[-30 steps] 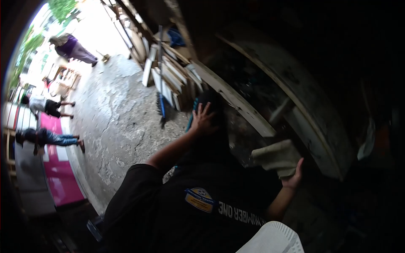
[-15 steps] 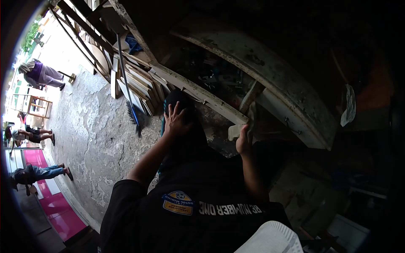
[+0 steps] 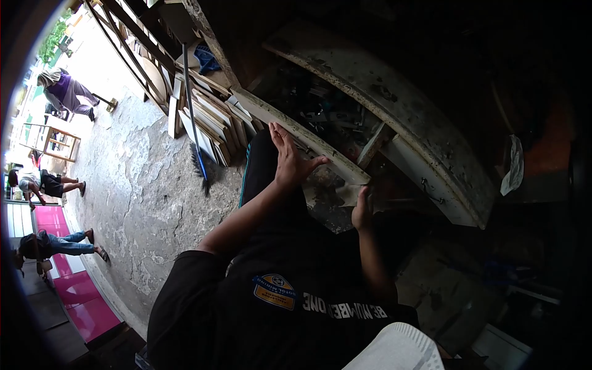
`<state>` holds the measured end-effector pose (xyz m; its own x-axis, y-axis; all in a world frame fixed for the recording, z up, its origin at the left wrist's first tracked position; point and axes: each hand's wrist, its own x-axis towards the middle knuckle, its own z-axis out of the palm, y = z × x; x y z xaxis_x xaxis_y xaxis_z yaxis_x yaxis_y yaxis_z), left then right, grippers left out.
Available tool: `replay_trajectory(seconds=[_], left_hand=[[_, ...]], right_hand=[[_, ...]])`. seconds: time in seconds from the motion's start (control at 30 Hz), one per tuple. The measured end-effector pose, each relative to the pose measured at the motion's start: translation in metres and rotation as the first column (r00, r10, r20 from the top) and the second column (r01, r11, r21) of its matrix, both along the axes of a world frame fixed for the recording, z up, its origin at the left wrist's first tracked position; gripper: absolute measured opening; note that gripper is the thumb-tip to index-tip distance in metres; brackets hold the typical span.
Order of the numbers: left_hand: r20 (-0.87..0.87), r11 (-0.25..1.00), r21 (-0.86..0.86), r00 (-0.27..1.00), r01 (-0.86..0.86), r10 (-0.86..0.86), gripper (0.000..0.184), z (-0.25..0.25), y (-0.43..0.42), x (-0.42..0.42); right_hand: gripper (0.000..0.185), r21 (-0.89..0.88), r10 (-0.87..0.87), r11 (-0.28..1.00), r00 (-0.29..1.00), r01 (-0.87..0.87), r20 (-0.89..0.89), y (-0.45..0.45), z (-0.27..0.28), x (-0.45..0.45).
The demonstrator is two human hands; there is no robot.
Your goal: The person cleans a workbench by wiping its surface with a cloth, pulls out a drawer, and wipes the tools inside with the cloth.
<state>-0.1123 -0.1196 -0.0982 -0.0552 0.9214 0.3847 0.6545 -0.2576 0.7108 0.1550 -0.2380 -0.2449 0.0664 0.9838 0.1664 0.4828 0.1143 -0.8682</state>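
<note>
My left hand (image 3: 292, 161) is at the near edge of a long pale wooden board (image 3: 302, 132), its fingers stretched along the board and its thumb apart, holding nothing. At the board's lower right end, my right hand (image 3: 362, 209) is closed on a pale, cloth-like piece (image 3: 349, 195), mostly hidden by the hand and the board. The board is the near side of a dark compartment with small items inside, too dim to make out. Beneath my left hand is my dark-clothed knee (image 3: 262, 154).
A large curved pale panel (image 3: 394, 98) lies beyond the board. Boards (image 3: 213, 120) lean in a stack beside a blue broom (image 3: 198, 161) on the cracked floor (image 3: 135, 179). At the left are several people, a wooden frame (image 3: 60, 143) and a pink panel (image 3: 86, 302).
My left hand has lifted off my knee and moved right to the board. My right hand has brought the pale piece left to the board's end. The view has also shifted.
</note>
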Motion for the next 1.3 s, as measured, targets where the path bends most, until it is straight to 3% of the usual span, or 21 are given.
replay_trajectory(seconds=[0.03, 0.07, 0.1, 0.13, 0.23, 0.37, 0.43, 0.47, 0.53, 0.6, 0.67, 0.87, 0.93, 0.97, 1.03, 1.13, 1.3], left_hand=[[0.001, 1.0, -0.011, 1.0, 0.017, -0.017, 0.149, 0.001, 0.002, 0.001], [0.0, 1.0, 0.0, 1.0, 0.013, -0.013, 0.149, 0.004, 0.004, 0.0], [0.016, 0.999, -0.026, 1.0, 0.024, -0.024, 0.149, 0.008, 0.003, -0.001], [0.03, 0.998, -0.055, 0.999, 0.036, -0.034, 0.149, 0.009, 0.003, -0.002], [-0.067, 0.998, -0.058, 0.998, 0.005, -0.009, 0.155, 0.0, 0.007, -0.001], [-0.029, 0.995, -0.1, 1.0, 0.009, -0.012, 0.155, 0.006, 0.011, 0.004], [0.018, 0.993, -0.121, 1.0, 0.0, 0.002, 0.155, 0.011, 0.014, 0.009], [0.018, 0.992, -0.123, 1.0, 0.007, -0.004, 0.155, 0.009, 0.018, 0.011], [-0.116, 0.995, -0.096, 0.993, -0.015, 0.004, 0.156, 0.003, 0.03, 0.016], [-0.077, 0.994, -0.11, 0.997, -0.009, 0.001, 0.159, 0.005, 0.046, 0.024], [0.058, 0.99, -0.139, 0.998, 0.005, 0.003, 0.146, 0.012, 0.062, 0.038], [0.117, 0.99, -0.14, 0.993, 0.0, 0.017, 0.157, 0.003, 0.099, 0.065], [0.088, 0.993, -0.122, 0.996, -0.003, 0.014, 0.156, -0.002, 0.099, 0.064], [0.088, 0.992, -0.126, 0.996, 0.012, -0.001, 0.156, 0.0, 0.099, 0.063], [0.113, 0.988, -0.155, 0.994, 0.015, 0.003, 0.15, 0.005, 0.097, 0.061], [0.031, 0.996, -0.092, 0.999, 0.008, -0.005, 0.153, 0.003, 0.094, 0.057], [0.12, 0.997, -0.078, 0.993, 0.001, 0.008, 0.142, 0.005, 0.095, 0.056]], right_hand=[[0.061, 0.095, 0.015, 0.995, 0.97, -0.039, 0.242, -0.001, 0.004, -0.011], [0.061, 0.106, 0.016, 0.993, 0.97, -0.043, 0.241, -0.001, 0.018, -0.016], [0.061, -0.095, -0.045, 0.995, 0.942, 0.014, -0.332, -0.004, 0.035, -0.017], [0.061, -0.296, -0.204, 0.954, 0.602, -0.056, -0.772, -0.009, 0.047, -0.018], [0.065, -0.272, -0.159, 0.958, 0.622, -0.09, -0.767, -0.027, 0.054, -0.008], [0.07, -0.237, -0.169, 0.971, 0.602, -0.034, -0.781, -0.037, 0.069, -0.007], [0.068, -0.242, -0.19, 0.968, 0.457, -0.057, -0.869, -0.037, 0.08, -0.004], [0.068, -0.245, -0.195, 0.968, 0.456, -0.051, -0.868, -0.036, 0.089, -0.003], [0.071, -0.19, -0.138, 0.98, 0.482, -0.06, -0.865, -0.032, 0.105, -0.002], [0.072, -0.19, -0.146, 0.981, 0.481, -0.045, -0.864, -0.029, 0.112, -0.001], [0.073, -0.183, -0.147, 0.983, 0.482, -0.028, -0.864, -0.03, 0.118, 0.001], [0.076, -0.021, -0.133, 0.98, 0.579, 0.196, -0.804, -0.047, 0.15, 0.015], [0.075, 0.09, -0.149, 0.917, 0.546, 0.388, -0.824, -0.058, 0.156, 0.033], [0.075, 0.087, -0.161, 0.912, 0.544, 0.402, -0.823, -0.063, 0.16, 0.042], [0.074, 0.152, -0.198, 0.776, 0.465, 0.612, -0.863, -0.069, 0.172, 0.064], [0.074, 0.207, -0.195, 0.703, 0.464, 0.681, -0.864, -0.073, 0.195, 0.091], [0.071, 0.217, -0.219, 0.649, 0.453, 0.729, -0.864, -0.087, 0.21, 0.093]])
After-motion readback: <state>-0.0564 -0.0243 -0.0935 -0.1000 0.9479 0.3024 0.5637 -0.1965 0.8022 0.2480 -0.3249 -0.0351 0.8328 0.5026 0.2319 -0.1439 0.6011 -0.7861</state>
